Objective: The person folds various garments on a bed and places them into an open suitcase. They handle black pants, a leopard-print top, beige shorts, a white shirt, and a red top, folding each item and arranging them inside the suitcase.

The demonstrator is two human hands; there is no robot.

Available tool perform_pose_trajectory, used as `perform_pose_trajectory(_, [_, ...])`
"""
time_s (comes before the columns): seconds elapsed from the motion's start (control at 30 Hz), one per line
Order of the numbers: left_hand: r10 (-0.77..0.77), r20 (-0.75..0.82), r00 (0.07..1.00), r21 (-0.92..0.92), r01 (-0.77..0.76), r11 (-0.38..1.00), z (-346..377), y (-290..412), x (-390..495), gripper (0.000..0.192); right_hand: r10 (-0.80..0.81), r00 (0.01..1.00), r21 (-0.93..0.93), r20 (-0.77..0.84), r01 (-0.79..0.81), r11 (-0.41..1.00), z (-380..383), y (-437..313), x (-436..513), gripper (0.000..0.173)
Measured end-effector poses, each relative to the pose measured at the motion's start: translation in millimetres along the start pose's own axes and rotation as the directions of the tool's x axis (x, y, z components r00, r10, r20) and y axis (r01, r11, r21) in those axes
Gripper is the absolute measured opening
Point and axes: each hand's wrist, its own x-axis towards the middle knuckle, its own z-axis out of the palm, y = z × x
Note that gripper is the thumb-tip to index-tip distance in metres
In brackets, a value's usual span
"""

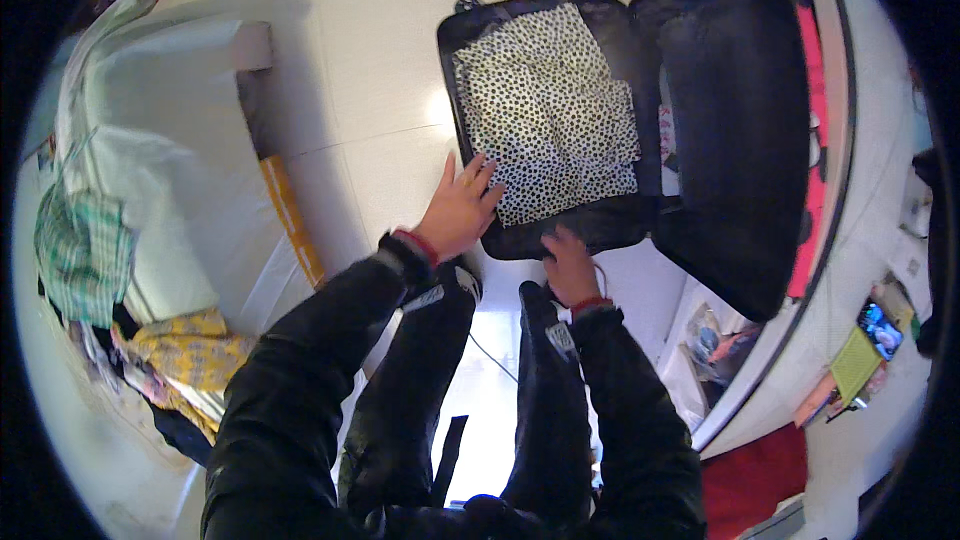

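Observation:
An opened black suitcase [517, 247] lies on the floor in front of me, its lid [739, 127] tilted back on the right. Inside the base is a folded black-spotted pale cloth [551, 112]. My left hand [461, 206] rests with spread fingers on the cloth's lower left corner and the suitcase's edge. At the near rim of the suitcase is my right hand [571, 266], fingers partly bent; whether they grip the rim is not clear. A piece with red writing [666, 127] shows beside the hinge side.
White-covered bulky furniture [165, 165] stands at the left, with a green checked cloth [86, 255] and a yellow patterned cloth [187, 349]. Right of the lid runs a white surface holding a lit phone [880, 330]. A dark red cloth [754, 480] is lower right.

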Motion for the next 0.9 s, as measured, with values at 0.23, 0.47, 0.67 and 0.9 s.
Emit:
perform_pose_trajectory(0.23, [-0.394, 0.004, 0.919, -0.241, 0.383, 0.892, -97.9, 55.3, -239.5, 0.067, -0.175, 0.984, 0.088, 0.008, 0.174, 0.981, -104.3, -81.5, -150.5, 0.031])
perform_pose_trajectory(0.47, [-0.967, 0.188, 0.174, -0.481, 0.875, 0.063, -79.4, 229.4, -542.9, 0.052, -0.223, 0.97, 0.199, 0.094, 0.201, 0.959, -185.2, -156.4, -205.9, 0.008])
perform_pose_trajectory(0.67, [-0.659, 0.589, -0.467, -0.398, 0.542, -0.74, -16.0, 479.5, -672.7, 0.049, -0.349, 0.848, 0.216, 0.398, 0.283, 0.935, -176.1, -222.5, -206.0, 0.012])
perform_pose_trajectory(0.9, [-0.501, 0.628, -0.595, -0.584, 0.065, -0.809, 93.1, 578.5, -688.7, 0.04, -0.364, 0.711, 0.095, 0.602, 0.389, 0.916, -122.0, -282.5, -214.2, 0.014])
